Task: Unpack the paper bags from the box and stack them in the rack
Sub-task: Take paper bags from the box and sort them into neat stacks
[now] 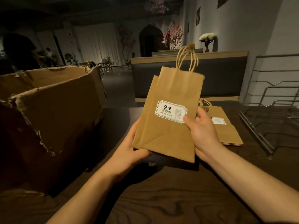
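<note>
While both hands hold the paper bags [169, 113] upright above the bench [178, 199], the left hand [135, 147] cups the bottom corner and the right hand [203, 131] pinches the side edge, thumb on the label. Square the edges, keep the handles together, then carry the bundle right to the wire rack [271, 110], past the flat bags [226, 126]. The box [53, 110] stands left.

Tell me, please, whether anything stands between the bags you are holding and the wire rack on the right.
Nothing visible does. The held paper bags are up off the table, and the wire rack stands open to their right. The bags lying flat on the table sit low between them, beneath the path.
</note>
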{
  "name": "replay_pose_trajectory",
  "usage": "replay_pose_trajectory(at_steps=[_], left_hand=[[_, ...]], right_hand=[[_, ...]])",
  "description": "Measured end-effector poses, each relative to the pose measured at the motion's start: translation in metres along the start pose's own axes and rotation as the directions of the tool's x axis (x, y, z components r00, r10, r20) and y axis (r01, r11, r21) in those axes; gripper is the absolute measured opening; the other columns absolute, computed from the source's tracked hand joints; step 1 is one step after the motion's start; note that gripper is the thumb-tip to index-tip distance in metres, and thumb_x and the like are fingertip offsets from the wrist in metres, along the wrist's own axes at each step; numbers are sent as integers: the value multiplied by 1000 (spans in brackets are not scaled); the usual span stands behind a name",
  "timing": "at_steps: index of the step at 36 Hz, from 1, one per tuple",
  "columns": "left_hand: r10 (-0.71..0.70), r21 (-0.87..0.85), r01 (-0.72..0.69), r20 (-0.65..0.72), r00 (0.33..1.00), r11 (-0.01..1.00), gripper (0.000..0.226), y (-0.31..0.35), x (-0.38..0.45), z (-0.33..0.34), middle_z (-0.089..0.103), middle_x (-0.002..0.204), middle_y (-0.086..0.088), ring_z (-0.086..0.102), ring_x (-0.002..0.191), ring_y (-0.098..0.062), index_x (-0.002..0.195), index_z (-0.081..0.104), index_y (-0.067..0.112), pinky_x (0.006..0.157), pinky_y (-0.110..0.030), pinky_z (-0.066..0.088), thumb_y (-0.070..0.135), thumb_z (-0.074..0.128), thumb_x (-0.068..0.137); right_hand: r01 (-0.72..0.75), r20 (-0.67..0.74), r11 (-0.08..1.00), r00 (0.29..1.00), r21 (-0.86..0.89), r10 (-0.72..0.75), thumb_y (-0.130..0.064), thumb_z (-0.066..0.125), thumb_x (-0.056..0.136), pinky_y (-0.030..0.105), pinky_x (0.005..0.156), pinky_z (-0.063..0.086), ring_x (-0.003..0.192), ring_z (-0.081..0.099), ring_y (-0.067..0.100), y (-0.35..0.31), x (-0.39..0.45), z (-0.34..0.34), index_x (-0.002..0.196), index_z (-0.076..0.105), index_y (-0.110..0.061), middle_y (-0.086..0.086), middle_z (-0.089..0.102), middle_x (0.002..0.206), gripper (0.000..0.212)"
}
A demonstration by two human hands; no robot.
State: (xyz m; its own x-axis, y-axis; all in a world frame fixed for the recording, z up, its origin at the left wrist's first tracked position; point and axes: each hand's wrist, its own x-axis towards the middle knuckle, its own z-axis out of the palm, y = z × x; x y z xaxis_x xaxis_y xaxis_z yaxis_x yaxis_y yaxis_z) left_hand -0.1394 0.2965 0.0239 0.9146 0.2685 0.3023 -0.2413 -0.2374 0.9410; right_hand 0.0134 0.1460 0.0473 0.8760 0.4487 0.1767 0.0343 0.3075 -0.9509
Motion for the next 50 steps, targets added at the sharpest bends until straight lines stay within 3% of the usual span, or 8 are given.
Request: replay_pose_trajectory(at_steps=[10, 22, 28, 32, 35, 42, 46, 50], left_hand=[[-60, -324, 84, 83, 995, 942, 78, 6, 9, -9, 65, 133, -7, 66, 113, -25, 136, 59, 25, 83, -32, 57, 17, 60, 58], [34, 130, -12, -168, 985, 991, 57, 6, 3, 11, 63, 120, 31, 58, 119, 5, 130, 41, 41, 95, -16, 50, 3, 61, 93], [-61, 151, 92, -198, 978, 984, 59, 2, 2, 13, 65, 109, 36, 60, 107, 13, 125, 42, 48, 80, -6, 49, 3, 64, 93], [-80, 144, 114, -222, 972, 983, 57, 3, 3, 14, 64, 107, 39, 57, 103, 21, 122, 43, 51, 78, -2, 47, 5, 63, 94], [-71, 162, 111, -234, 970, 980, 59, 3, 4, 12, 63, 107, 40, 56, 106, 20, 120, 44, 52, 83, -6, 46, 3, 64, 93], [-134, 99, 158, -215, 967, 983, 55, 0, 3, 13, 67, 124, 16, 62, 117, -2, 129, 48, 41, 102, -34, 51, 7, 68, 91], [-149, 110, 170, -177, 973, 979, 56, 1, 4, 15, 66, 116, 7, 67, 99, 5, 134, 44, 32, 83, -19, 57, 3, 66, 92], [-168, 81, 183, -167, 972, 980, 61, -5, 7, 11, 69, 105, -6, 71, 96, -20, 136, 43, 39, 80, -33, 58, 1, 64, 93]], right_hand=[[346, 119, 928, 936, -138, -331, 4, 52, 100, 31, 98, 55, 120, 62, 6, -18, -1, -7, 140, 45, -30, -8, 67, 127, 53], [230, 188, 928, 966, -294, -180, -25, 56, 101, 37, 100, 53, 110, 63, 5, 20, -23, 8, 115, 52, -29, -7, 67, 114, 15], [34, 234, 891, 969, -453, 82, -61, 67, 82, 38, 98, 51, 110, 61, 9, 26, -29, 2, 123, 54, -23, -8, 67, 115, 58], [36, 290, 925, 954, -377, 81, -27, 65, 96, 24, 90, 54, 105, 64, -1, 25, -27, 0, 110, 56, -34, -14, 69, 112, 19], [72, 334, 926, 941, -370, 60, -18, 62, 97, 12, 84, 49, 103, 62, -10, 22, -27, 0, 112, 52, -41, -19, 67, 114, 29], [110, 308, 944, 951, -312, -9, -1, 63, 94, 42, 93, 58, 110, 68, 9, 14, -19, -2, 118, 54, -37, -7, 72, 118, 45], [55, 240, 953, 971, -299, 19, 2, 62, 93, 39, 86, 59, 104, 70, 12, -2, -6, -9, 118, 55, -32, -4, 73, 113, 43], [-41, 110, 949, 991, -314, 80, 1, 60, 94, 32, 81, 56, 98, 68, 11, -30, 14, -29, 123, 52, -30, -7, 69, 108, 43]])
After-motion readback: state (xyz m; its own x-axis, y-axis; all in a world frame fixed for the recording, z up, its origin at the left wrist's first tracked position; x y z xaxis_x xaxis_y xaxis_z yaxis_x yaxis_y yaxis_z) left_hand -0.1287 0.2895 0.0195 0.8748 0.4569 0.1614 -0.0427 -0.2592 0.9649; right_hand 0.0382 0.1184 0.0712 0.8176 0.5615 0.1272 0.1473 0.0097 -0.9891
